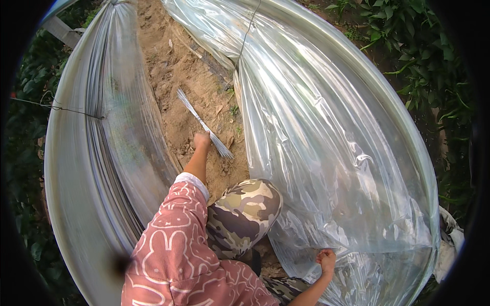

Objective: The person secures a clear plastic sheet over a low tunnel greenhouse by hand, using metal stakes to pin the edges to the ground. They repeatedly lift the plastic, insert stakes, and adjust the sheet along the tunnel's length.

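Observation:
My left hand (202, 140) is closed around the middle of a bundle of thin metal wires (190, 105), just above the bare soil. To the lower right, my right hand (326, 260) rests against a wide clear plastic film (306, 160), its fingers curled at a fold near the film's lower edge. Whether the fingers pinch the film or a small piece cannot be made out. A wire tie (245, 42) gathers this film near the top. On the left hangs another gathered plastic film (118, 126), with a twisted wire (72, 111) through it.
A strip of dry soil (164, 57) runs between the two films. My bent knee in camouflage trousers (249, 210) is between my arms. Green leafy plants (417, 57) grow beyond the film at right, and more stand at left. A pale post (63, 32) is at upper left.

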Demonstrator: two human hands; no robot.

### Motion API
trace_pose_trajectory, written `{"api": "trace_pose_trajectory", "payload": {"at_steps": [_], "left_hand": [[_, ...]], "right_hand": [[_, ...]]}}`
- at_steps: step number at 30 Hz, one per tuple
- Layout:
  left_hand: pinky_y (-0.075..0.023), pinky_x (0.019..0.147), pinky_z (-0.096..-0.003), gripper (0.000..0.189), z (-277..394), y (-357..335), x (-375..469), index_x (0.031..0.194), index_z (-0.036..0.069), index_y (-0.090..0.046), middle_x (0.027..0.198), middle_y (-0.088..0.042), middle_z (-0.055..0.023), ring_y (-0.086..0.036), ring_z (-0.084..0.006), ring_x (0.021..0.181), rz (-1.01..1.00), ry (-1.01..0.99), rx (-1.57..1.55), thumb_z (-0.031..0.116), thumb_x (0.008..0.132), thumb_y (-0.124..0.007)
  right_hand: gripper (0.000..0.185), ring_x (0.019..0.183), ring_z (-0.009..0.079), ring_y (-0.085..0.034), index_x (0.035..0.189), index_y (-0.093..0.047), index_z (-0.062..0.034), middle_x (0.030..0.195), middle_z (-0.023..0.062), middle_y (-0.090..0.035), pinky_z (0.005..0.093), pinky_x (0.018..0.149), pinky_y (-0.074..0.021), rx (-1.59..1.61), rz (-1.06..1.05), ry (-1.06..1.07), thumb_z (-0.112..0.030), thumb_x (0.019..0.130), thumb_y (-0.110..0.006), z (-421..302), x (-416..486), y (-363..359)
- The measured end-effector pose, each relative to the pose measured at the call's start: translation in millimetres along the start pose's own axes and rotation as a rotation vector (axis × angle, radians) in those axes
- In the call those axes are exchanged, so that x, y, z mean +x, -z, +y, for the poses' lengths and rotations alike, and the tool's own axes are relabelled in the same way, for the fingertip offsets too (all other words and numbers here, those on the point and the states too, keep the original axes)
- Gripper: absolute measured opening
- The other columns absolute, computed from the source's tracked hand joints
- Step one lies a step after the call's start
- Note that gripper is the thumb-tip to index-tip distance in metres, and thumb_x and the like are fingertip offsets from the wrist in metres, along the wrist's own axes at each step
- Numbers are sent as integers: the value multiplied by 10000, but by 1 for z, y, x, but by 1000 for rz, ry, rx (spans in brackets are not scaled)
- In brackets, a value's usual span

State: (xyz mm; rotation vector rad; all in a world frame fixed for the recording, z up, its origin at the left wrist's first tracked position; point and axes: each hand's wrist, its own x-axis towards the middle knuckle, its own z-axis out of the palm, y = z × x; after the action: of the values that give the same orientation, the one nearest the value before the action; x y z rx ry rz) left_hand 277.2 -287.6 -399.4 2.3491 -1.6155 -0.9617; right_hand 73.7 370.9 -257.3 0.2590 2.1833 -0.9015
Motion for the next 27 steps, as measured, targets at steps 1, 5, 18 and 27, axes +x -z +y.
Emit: {"api": "trace_pose_trajectory", "payload": {"at_steps": [1,5,18,27], "left_hand": [[-505,605,-363,368,8,-5,-4,898,16,-662,823,-657,-174,-653,-304,765,52,-30,141,372,810,-626],[-486,817,-425,347,31,-9,-6,940,58,-689,1127,-554,-171,-567,-335,1011,217,89,212,363,777,-654],[-400,453,-357,92,-6,1,54,815,30,-421,679,-474,-93,-416,-182,486,-76,244,-1134,-61,816,-415],[-232,321,-246,148,27,167,-44,863,129,-395,566,-405,3,-302,-74,368,-228,-111,-986,236,909,-486]], "right_hand": [[84,539,173,-589,850,-548,4,691,98,-594,277,472,-498,-13,-19,-15,11,776,-509,5,-1,1],[70,533,176,-593,818,-554,10,688,106,-593,274,454,-496,45,-17,-1,17,757,-520,24,2,5],[363,952,406,-566,1005,-614,12,949,267,-610,448,826,-445,-703,-11,157,-271,811,-494,47,16,-5],[381,985,416,-556,1018,-592,20,967,284,-593,501,825,-428,-894,-92,415,-284,842,-446,-79,-21,-17]]}}
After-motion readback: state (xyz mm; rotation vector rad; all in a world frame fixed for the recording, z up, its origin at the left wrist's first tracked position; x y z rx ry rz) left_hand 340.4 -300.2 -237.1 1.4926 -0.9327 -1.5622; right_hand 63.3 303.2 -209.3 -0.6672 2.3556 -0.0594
